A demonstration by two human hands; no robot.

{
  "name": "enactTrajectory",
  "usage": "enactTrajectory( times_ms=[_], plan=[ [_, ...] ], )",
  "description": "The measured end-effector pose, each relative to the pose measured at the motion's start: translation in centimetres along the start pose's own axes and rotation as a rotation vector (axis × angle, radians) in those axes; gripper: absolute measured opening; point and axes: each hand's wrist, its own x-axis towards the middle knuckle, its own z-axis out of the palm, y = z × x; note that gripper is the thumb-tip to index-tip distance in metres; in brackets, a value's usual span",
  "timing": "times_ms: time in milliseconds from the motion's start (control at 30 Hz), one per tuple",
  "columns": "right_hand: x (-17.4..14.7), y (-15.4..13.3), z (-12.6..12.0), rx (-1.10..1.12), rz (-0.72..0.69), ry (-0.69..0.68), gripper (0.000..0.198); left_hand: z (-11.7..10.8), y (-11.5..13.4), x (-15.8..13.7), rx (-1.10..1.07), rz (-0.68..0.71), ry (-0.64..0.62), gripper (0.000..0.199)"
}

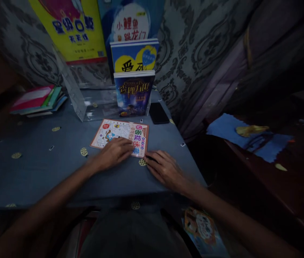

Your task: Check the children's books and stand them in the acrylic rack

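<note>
A thin booklet (125, 129) with a pinkish-orange border, cartoon drawings and Chinese characters lies flat on the patterned blue-grey tablecloth (68, 157). My left hand (115, 151) rests on its near edge, fingers stretched over the cover and covering part of it. At the booklet's near right corner is my right hand (165, 167). Its fingers are extended with a gap between them, and the fingertips reach the corner or just beside it. Neither hand grips anything that I can see.
A clear stand (78, 98) holds several upright books, including a dark blue one (133, 95). Beside it lies a black phone (159, 113). Stacked booklets (37, 100) sit at the left. A blue cloth (248, 138) lies on a dark red surface. Below the table is another book (204, 229).
</note>
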Motion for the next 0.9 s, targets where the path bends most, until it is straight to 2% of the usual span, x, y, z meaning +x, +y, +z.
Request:
enactTrajectory(
  times_ms=[133,200,267,433,533,667,767,833,900],
  plan=[
    [0.4,-1.3,0.4,-0.057,0.034,0.049,0.026,-0.5,-6.2,1.5,0.151,-0.239,0.031,0.032],
    [0.6,-1.9,0.7,-0.078,0.057,0.067,0.024,-0.5,-8.2,1.9,0.189,-0.274,0.018,0.033],
    [0.8,-2.5,0.8,-0.088,0.084,0.071,0.022,-0.3,-9.2,2.0,0.203,-0.280,0.006,0.035],
    [1.4,-3.6,1.0,-0.078,0.151,0.040,0.019,0.2,-9.0,1.6,0.203,-0.293,0.004,0.039],
    [1.6,-3.5,1.0,-0.065,0.188,0.039,0.017,-0.7,-8.4,1.8,0.219,-0.317,-0.041,0.039],
    [1.5,-2.2,1.0,-0.032,0.239,0.079,0.018,-2.5,-7.2,2.3,0.203,-0.486,-0.197,0.045],
    [1.5,-0.8,0.9,0.043,0.353,0.079,0.024,-2.8,-6.3,2.1,0.118,-0.586,-0.276,0.043],
    [1.6,-0.2,0.9,0.111,0.431,0.082,0.028,-2.3,-6.1,1.8,0.010,-0.632,-0.212,0.035],
    [1.9,0.1,0.9,0.163,0.472,0.097,0.030,-1.5,-6.1,1.5,-0.217,-0.711,-0.067,0.029]
  ],
)
